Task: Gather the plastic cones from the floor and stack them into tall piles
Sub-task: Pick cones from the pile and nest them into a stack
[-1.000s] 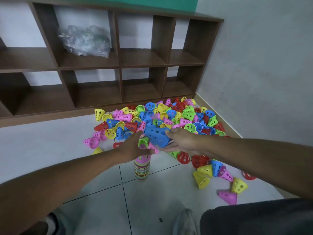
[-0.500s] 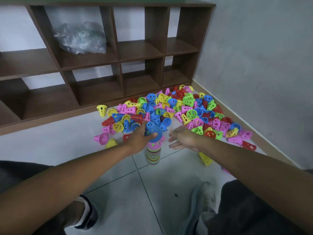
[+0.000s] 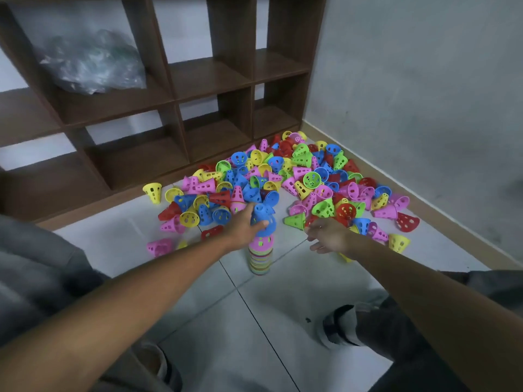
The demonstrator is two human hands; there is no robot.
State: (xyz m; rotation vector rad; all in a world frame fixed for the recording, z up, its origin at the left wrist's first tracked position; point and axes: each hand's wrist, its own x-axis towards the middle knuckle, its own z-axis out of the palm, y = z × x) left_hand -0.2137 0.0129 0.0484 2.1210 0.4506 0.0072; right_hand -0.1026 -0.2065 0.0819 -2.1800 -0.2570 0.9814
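A tall stack of nested cones (image 3: 261, 257) stands on the floor tiles in the middle, striped in many colours with a pink cone near the top. A blue cone (image 3: 263, 219) sits on top of it, and my left hand (image 3: 244, 226) grips that blue cone from the left. My right hand (image 3: 328, 236) hovers just right of the stack, fingers spread and holding nothing. Behind both hands lies a big heap of loose cones (image 3: 300, 182) in blue, pink, yellow, green and red.
A dark wooden cubby shelf (image 3: 175, 97) lines the back wall, with a crumpled plastic bag (image 3: 90, 63) in one compartment. A grey wall (image 3: 424, 94) closes the right side. My legs and shoes (image 3: 336, 326) are at the bottom. Stray cones (image 3: 160, 247) lie at left.
The blue cone passed from both hands onto the stack top under my left hand. My right hand let go and drew off to the right. The camera tilted and rose.
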